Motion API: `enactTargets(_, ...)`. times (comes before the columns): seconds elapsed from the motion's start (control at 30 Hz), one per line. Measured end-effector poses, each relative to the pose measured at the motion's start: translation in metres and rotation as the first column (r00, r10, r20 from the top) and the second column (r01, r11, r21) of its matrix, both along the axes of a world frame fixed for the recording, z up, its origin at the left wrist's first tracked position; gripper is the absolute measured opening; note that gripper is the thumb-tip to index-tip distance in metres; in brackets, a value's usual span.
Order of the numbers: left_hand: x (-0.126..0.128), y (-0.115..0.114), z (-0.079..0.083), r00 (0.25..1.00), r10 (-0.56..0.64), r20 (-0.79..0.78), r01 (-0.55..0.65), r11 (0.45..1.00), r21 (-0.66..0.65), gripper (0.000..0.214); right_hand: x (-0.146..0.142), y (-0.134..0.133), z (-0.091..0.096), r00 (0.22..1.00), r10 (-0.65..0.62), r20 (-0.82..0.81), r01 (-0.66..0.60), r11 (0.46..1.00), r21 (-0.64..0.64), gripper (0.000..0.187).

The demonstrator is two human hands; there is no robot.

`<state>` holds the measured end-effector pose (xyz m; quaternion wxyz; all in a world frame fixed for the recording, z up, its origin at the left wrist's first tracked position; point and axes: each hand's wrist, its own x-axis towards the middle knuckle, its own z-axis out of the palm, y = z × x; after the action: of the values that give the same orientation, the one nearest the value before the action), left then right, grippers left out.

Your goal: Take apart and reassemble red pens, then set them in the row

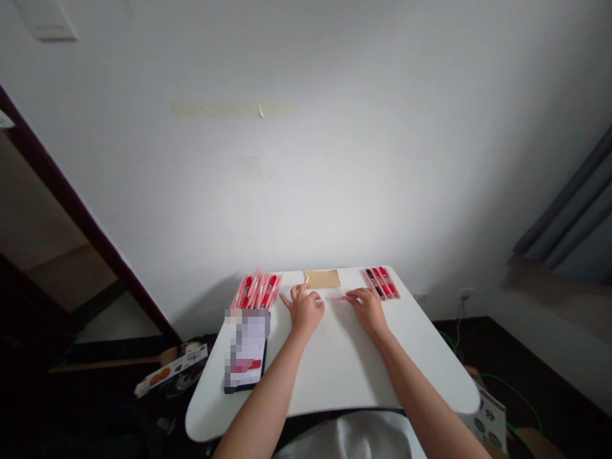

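My left hand (305, 311) hovers over the middle of the white table (335, 376), its thumb and forefinger curled together and the other fingers fanned out. A small white and reddish piece (306, 280) shows at its fingertips; its kind is unclear. To the right, my right hand (369, 310) pinches one end of a slim pen in a pinkish sleeve (338, 298), which points left. Just beyond both hands lies a tan sheet of card or paper (323, 279). Several red and pink pens (258, 290) form a heap at the left.
A row of red and black pens (381, 283) lies at the table's far right. A tablet or large phone (248, 350), partly blurred out, rests at the left edge. Behind the table stands a white wall (315, 191). Boxes (174, 370) and green cables (514, 382) are on the floor.
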<state>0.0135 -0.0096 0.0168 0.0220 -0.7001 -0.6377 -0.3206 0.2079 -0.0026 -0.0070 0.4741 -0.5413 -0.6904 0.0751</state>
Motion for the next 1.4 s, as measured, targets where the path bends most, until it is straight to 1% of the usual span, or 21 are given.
enactTargets(0.27, 0.0001, 0.0019, 0.0006, 1.0, 0.018, -0.021, -0.018, 1.0, -0.007, 0.005, 0.0009, 0.0008, -0.0015, 1.0, 0.012, 0.001, -0.012, 1.0, -0.011, 0.021)
enactTargets(0.67, -0.0047, -0.0012, 0.0018, 1.0, 0.022, 0.018, -0.022, 1.0, -0.009, 0.009, 0.0011, -0.0009, 0.0024, 1.0, 0.007, -0.013, -0.007, 1.0, -0.022, 0.023)
enactTargets(0.93, 0.0002, 0.0015, 0.0033, 1.0, 0.016, -0.019, -0.016, 1.0, -0.023, 0.019, 0.0009, 0.0, 0.0007, 1.0, 0.004, -0.002, -0.004, 0.999, -0.032, 0.024)
enactTargets(1.03, 0.0007, 0.0016, 0.0042, 0.999, 0.022, -0.039, -0.024, 0.999, -0.043, 0.02, 0.0011, 0.0, 0.0006, 1.0, 0.001, -0.001, -0.001, 1.0, -0.031, 0.024)
enactTargets(1.13, 0.0004, 0.0017, 0.0036, 0.999, 0.016, -0.037, -0.018, 0.999, -0.029, 0.018, 0.0014, -0.0001, 0.0011, 1.0, 0.011, 0.003, -0.01, 1.0, -0.026, 0.024)
enactTargets(1.27, -0.0006, 0.0009, 0.0031, 1.0, 0.018, -0.017, -0.018, 1.0, -0.016, 0.017, 0.0006, 0.0008, 0.0004, 0.999, 0.018, 0.033, -0.017, 1.0, -0.018, 0.02)
enactTargets(1.4, -0.0031, -0.0015, 0.0055, 0.999, 0.044, 0.0, -0.044, 0.999, -0.018, 0.017, -0.0021, 0.0013, -0.0021, 0.993, -0.001, 0.117, 0.004, 1.0, -0.024, 0.016)
